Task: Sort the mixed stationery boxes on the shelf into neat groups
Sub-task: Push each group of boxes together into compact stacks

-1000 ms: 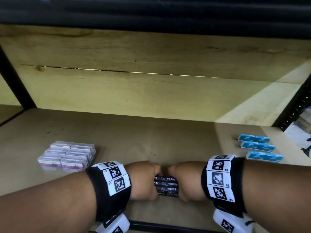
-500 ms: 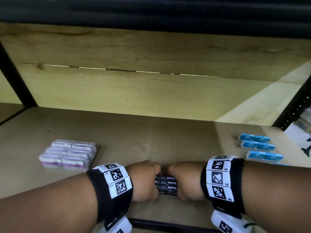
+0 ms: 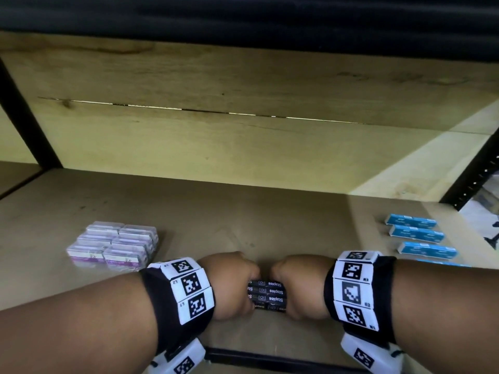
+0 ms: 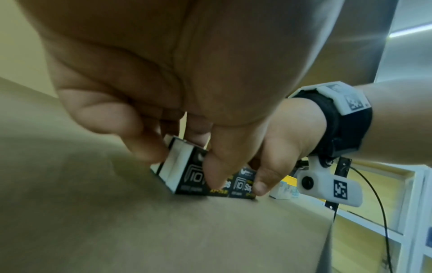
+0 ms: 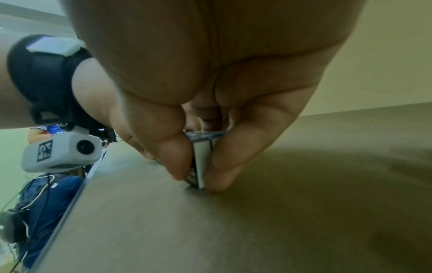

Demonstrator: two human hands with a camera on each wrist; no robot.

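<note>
**Both hands clamp the black staple boxes at the shelf's front edge**

The left hand (image 3: 229,286) and the right hand (image 3: 298,286) meet near the front middle of the shelf (image 3: 243,211), each gripping one end of a small block of black staple boxes (image 3: 267,298). From the head view the boxes lie side by side in rows, their lids printed "Staples", and the block sits flat on the shelf board between the two fists.

In the left wrist view the left fingers (image 4: 145,144) curl down over the far side of the black staple boxes (image 4: 187,175) while the thumb presses the near printed face; the white end flaps of the boxes show between them. The right hand (image 4: 275,147) grips the opposite end, thumb tip down at the board.

In the right wrist view the right fingers (image 5: 224,162) and thumb pinch the end of the black staple boxes (image 5: 201,158), with both tips touching the shelf (image 5: 304,203).

Well to the left on the same shelf stands a tight group of clear boxes with purple labels (image 3: 113,247), two across and several deep. Far to the right lie blue boxes (image 3: 418,236) in a column, one behind another with small gaps between them. Both groups are well apart from the hands
</note>
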